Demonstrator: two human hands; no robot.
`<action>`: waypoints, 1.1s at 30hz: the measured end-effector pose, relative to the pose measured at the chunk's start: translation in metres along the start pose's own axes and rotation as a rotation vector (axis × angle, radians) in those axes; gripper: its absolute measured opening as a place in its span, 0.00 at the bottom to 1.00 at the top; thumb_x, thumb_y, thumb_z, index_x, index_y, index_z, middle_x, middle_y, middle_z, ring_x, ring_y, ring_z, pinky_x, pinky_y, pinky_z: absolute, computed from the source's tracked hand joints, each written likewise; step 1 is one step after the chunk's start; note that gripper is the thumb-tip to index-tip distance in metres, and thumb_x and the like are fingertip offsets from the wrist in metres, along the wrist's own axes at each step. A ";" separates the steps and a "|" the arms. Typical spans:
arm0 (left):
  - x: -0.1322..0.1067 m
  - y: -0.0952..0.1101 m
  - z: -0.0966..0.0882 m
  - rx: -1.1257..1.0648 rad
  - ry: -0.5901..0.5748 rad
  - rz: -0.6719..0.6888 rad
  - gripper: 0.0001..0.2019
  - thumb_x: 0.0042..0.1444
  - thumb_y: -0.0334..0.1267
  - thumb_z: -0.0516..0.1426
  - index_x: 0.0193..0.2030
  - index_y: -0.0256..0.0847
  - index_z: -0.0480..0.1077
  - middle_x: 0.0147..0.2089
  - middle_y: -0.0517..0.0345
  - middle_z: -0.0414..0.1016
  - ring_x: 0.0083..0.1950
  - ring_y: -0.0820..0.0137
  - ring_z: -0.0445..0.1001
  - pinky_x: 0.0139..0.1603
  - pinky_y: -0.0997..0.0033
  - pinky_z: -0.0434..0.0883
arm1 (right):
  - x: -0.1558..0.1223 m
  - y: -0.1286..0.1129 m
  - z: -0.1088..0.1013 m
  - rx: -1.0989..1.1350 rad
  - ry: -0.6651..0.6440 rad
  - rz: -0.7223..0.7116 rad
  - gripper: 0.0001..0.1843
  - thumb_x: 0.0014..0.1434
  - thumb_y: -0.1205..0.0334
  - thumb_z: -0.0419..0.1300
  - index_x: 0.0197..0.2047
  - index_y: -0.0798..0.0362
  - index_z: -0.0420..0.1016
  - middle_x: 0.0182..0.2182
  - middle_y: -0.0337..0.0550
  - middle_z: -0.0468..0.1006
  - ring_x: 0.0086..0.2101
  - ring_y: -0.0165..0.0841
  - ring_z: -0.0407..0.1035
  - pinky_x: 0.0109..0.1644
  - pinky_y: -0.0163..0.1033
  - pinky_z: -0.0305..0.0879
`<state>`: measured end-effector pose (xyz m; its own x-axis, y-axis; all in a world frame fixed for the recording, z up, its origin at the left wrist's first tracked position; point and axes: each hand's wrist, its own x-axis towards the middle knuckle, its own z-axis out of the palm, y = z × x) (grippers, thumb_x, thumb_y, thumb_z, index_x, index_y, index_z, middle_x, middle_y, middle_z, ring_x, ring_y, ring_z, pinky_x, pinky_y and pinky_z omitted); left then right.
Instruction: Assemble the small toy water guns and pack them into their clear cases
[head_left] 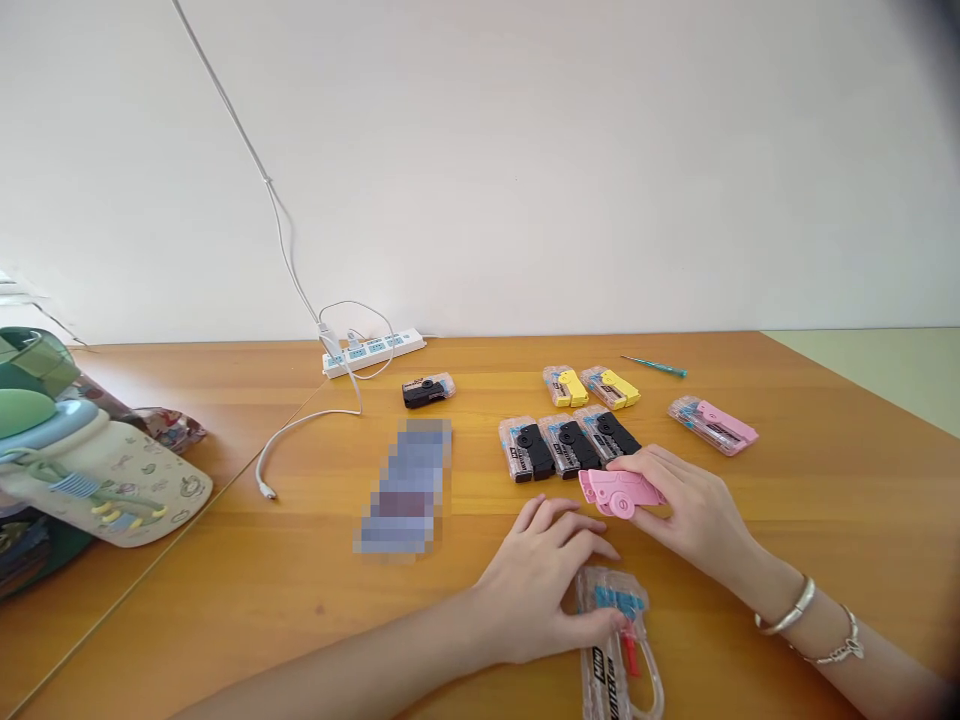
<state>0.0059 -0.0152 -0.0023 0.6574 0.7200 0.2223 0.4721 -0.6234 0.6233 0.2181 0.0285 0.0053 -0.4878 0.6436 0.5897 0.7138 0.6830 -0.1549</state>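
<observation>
Okay, quick one: what's the person actually holding? Take the clear blister pack (611,640) down near the front edge as the middle of the clock.

Right hand (694,510) has a pink plastic piece (619,492) at 12 o'clock, lifted just clear of the worktop (787,540). Its fingers (646,466) are closed in a narrow hold over the top.

And the left hand (536,590)?

Lying right over the blister pack, with its fingers (596,625) touching the plastic. Can't tell if that's a real grip or just resting there. Blue and red bits show inside the pack.

How would those handle?

My guess is the pink piece is light and stiff, and a bit slick, so pinching it across the body makes sense. The pack looks thin and crinkly, so it's probably safest held by its flat edges.

What else is around?

Three clear packs with black pieces (568,445) sit just past the pink piece at 12, and two yellow ones (589,387) lie beyond those. A pink one (712,425) is at 1, a small screwdriver (654,366) lies further out, and a power strip (373,352) is at 11.
</observation>
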 end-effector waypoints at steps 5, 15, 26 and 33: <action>0.003 -0.006 -0.001 -0.225 0.224 -0.256 0.17 0.55 0.42 0.57 0.51 0.43 0.62 0.52 0.52 0.68 0.55 0.61 0.64 0.56 0.61 0.61 | -0.003 -0.003 0.006 0.038 0.034 0.057 0.09 0.56 0.60 0.55 0.40 0.50 0.62 0.32 0.40 0.76 0.29 0.32 0.72 0.29 0.34 0.66; 0.006 -0.004 -0.001 -0.178 0.208 -0.288 0.09 0.58 0.41 0.53 0.29 0.41 0.64 0.34 0.60 0.70 0.39 0.67 0.66 0.44 0.68 0.62 | -0.004 -0.019 0.006 0.086 0.013 -0.091 0.08 0.61 0.56 0.52 0.39 0.50 0.61 0.31 0.42 0.78 0.27 0.32 0.73 0.29 0.35 0.66; 0.009 -0.004 -0.004 -0.231 0.183 -0.260 0.07 0.60 0.38 0.53 0.38 0.45 0.73 0.36 0.63 0.76 0.38 0.69 0.68 0.47 0.69 0.59 | -0.006 -0.012 0.008 0.068 0.024 0.092 0.01 0.61 0.62 0.52 0.37 0.48 0.62 0.42 0.43 0.78 0.39 0.35 0.74 0.35 0.37 0.68; 0.009 -0.007 -0.004 -0.266 0.296 -0.279 0.11 0.61 0.40 0.51 0.33 0.42 0.73 0.33 0.60 0.74 0.38 0.68 0.66 0.42 0.70 0.62 | 0.002 -0.030 0.002 0.014 0.000 -0.055 0.12 0.61 0.69 0.49 0.44 0.50 0.69 0.44 0.44 0.77 0.41 0.33 0.72 0.41 0.37 0.67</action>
<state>0.0062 -0.0036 -0.0015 0.3132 0.9285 0.1993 0.4144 -0.3225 0.8511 0.1949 0.0102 0.0090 -0.5263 0.6046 0.5979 0.6787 0.7223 -0.1329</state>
